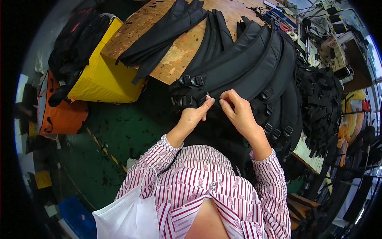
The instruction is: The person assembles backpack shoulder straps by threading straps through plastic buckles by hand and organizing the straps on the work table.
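Several black padded shoulder straps (242,65) hang over the front edge of the table toward me, with black plastic buckles at their lower ends. My left hand (193,116) is closed on the end of one strap, beside its buckle (186,100). A second pair of buckles (191,81) lies just beyond it. My right hand (241,114) is closed in a pinch on a thin black strip (217,99), which spans the short gap between my hands. Whether the strip is cord or webbing is too small to tell.
More black straps (169,34) lie on the worn wooden table (173,59). A yellow bin (99,73) and an orange bag (65,109) stand at the left. Black webbing pieces with buckles (320,107) hang at the right, near a sewing machine (336,55). Black scraps litter the green floor (119,123).
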{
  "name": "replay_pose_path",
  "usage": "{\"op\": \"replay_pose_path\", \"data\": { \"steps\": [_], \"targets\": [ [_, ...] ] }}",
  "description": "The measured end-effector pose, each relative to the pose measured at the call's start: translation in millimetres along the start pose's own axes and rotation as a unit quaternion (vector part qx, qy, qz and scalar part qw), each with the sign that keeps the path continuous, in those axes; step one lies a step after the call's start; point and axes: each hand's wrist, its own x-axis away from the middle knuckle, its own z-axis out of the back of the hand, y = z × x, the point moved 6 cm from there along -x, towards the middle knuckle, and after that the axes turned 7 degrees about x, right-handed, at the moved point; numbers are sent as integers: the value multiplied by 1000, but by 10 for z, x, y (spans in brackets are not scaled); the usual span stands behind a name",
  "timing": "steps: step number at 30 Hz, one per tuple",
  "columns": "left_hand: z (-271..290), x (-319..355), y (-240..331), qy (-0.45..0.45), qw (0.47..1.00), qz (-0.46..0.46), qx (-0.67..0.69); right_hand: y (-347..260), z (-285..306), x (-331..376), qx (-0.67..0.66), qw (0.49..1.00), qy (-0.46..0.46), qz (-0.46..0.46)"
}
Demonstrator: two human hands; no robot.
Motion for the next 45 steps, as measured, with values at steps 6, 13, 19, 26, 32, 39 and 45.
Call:
{"op": "replay_pose_path", "data": {
  "steps": [6,13,19,26,32,39,45],
  "targets": [
    [-8,-5,-12,-11,1000,-3,7,87,-20,29,12,1000,11,-13],
    [-14,35,34,-2,1000,1,20,65,-59,29,98,995,22,29],
    [-17,52,46,10,1000,1,13,53,-79,22,107,993,32,28],
    [-26,71,73,-6,1000,-23,10,5,-114,27,140,988,36,46],
    [-17,112,92,-3,999,-32,-4,0,-146,29,127,991,15,26],
    [-28,126,117,-3,999,-37,-11,-34,-106,21,46,999,-9,7],
    [-77,148,201,-18,996,-75,-50,9,-167,17,48,998,39,-5]
  ]
}}
